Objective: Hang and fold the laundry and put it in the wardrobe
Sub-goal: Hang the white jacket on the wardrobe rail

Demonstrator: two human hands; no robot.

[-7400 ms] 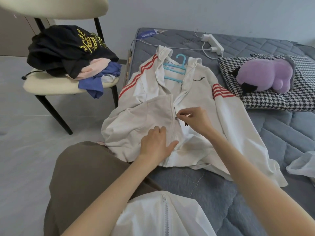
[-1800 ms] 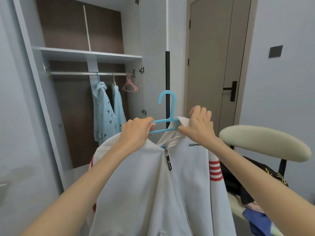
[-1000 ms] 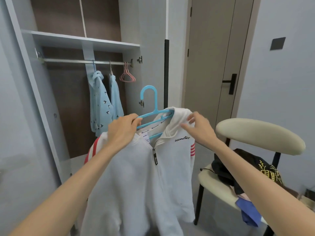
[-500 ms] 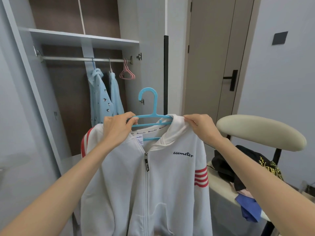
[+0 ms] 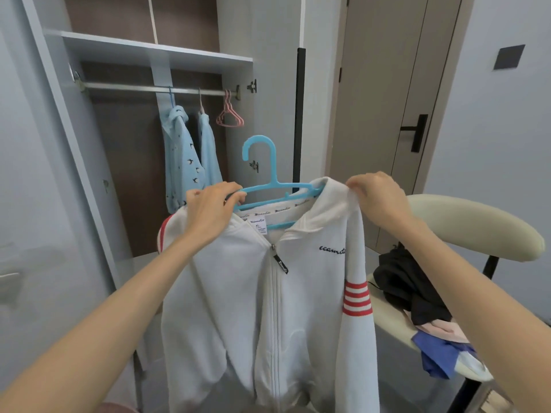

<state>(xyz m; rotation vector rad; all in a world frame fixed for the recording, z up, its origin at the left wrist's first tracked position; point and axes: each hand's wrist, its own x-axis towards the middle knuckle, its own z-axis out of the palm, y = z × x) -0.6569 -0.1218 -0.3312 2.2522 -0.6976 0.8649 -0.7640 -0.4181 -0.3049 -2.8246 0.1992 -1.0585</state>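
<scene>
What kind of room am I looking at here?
Most likely a bedroom at home: an open wardrobe with clothes on its rail, a room door, and a chair piled with laundry.

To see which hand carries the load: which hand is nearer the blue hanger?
Left. The left hand grips the blue hanger by its arm; the right hand pinches the white jacket at the shoulder, beyond the hanger's far end.

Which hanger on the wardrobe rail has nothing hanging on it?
The pink one at the right end of the rail hangs bare; the others, to its left, carry light blue clothes.
</scene>
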